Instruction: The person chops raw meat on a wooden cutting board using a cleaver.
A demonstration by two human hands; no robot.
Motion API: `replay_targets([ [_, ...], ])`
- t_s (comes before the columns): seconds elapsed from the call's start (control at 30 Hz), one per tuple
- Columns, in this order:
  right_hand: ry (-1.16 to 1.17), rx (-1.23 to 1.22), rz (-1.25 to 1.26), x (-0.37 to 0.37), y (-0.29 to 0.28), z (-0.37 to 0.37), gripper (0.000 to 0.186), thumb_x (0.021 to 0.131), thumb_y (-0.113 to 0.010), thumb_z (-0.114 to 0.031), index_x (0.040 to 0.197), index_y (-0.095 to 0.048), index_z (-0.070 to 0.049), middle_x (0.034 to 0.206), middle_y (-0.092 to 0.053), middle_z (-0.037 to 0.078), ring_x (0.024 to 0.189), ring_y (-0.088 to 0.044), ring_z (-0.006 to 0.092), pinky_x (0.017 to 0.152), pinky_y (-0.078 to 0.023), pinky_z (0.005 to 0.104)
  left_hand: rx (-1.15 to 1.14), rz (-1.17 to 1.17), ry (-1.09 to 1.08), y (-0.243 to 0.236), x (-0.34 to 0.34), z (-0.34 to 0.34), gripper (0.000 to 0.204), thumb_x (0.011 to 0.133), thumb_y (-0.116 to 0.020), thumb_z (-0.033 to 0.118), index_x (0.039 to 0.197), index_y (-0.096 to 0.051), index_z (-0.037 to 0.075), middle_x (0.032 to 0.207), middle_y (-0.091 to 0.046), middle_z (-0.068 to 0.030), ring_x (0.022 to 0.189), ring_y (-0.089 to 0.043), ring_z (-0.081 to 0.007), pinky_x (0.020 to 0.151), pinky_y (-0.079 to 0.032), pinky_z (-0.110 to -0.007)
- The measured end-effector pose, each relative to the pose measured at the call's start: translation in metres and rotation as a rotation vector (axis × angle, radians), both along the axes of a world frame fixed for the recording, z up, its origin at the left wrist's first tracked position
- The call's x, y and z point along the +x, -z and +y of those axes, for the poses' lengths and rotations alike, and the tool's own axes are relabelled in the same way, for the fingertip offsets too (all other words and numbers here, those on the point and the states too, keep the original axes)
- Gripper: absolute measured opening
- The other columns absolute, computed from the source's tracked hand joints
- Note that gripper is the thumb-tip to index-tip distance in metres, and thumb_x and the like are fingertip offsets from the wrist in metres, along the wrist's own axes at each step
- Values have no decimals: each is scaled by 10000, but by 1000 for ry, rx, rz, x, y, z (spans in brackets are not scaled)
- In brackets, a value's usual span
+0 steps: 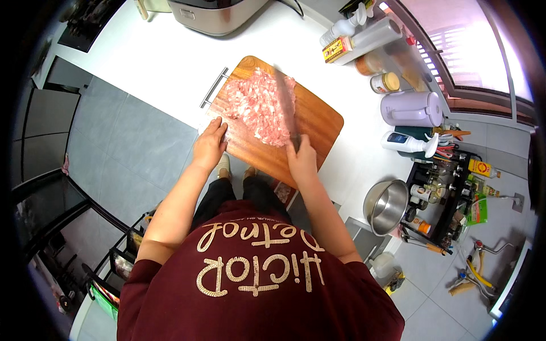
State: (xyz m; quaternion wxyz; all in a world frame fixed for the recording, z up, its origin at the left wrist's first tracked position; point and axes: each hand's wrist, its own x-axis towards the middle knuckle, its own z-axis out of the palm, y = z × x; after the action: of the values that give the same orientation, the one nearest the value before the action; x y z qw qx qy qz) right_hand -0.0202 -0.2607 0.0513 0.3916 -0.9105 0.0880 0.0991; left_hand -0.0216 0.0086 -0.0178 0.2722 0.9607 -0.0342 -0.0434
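A wooden cutting board (318, 116) with a metal handle lies on the white counter. Chopped pink meat (256, 105) is spread over its middle in a flat heap. My right hand (301, 159) is closed round the handle of a kitchen knife (285, 102), whose blade points away from me along the right side of the meat. The blade looks slightly blurred, and whether it touches the board I cannot tell. My left hand (210, 142) rests on the board's near left edge beside the meat, its fingers stretched out and holding nothing.
A steel bowl (387, 207) stands at the right on the counter (165, 62). Past it is a black rack (441, 199) of bottles and jars. A lilac jug (410, 109) and a spray bottle (409, 142) line the window side. A rice cooker (219, 14) sits at the far edge.
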Motion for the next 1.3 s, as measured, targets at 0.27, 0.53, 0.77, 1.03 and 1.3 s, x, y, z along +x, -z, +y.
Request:
replay_targets([
  [0.27,-66,-11,19,7,-28,11,364,940,-579,-324,1058,-533,18,910,-653,304,907,-628,485,778,-495,541,-19,3,-6,-7,-1,1,547,741,-728,29,1271,-602,85,1450,-490,-126,1316,-491,-301,1056,-452,-386],
  [0.53,-56,-80,-25,10,-25,-2,397,939,-581,-360,1056,-532,16,902,-655,296,905,-636,473,774,-492,550,-32,-28,-6,0,-4,3,556,730,-733,23,1268,-604,79,1438,-502,-131,1303,-503,-307,1049,-459,-382],
  [0.77,-71,-201,54,15,24,-30,301,934,-620,-248,1062,-552,16,846,-659,258,803,-643,425,702,-499,469,-18,5,11,-5,0,-1,563,727,-738,27,1271,-603,75,1436,-503,-136,1300,-507,-304,1045,-464,-385],
  [1.03,217,592,344,46,0,-109,240,991,-569,-283,853,-488,-104,600,-476,3,453,-445,114,426,-384,290,-1,40,4,-3,-1,2,589,757,-738,56,1321,-577,106,1468,-478,-104,1333,-479,-283,1062,-451,-375],
  [1.3,43,627,611,97,34,-125,276,995,-552,-325,855,-512,-90,613,-474,8,465,-439,114,428,-356,270,21,31,-2,-6,0,1,543,773,-727,69,1298,-594,107,1457,-491,-101,1321,-491,-286,1052,-460,-375],
])
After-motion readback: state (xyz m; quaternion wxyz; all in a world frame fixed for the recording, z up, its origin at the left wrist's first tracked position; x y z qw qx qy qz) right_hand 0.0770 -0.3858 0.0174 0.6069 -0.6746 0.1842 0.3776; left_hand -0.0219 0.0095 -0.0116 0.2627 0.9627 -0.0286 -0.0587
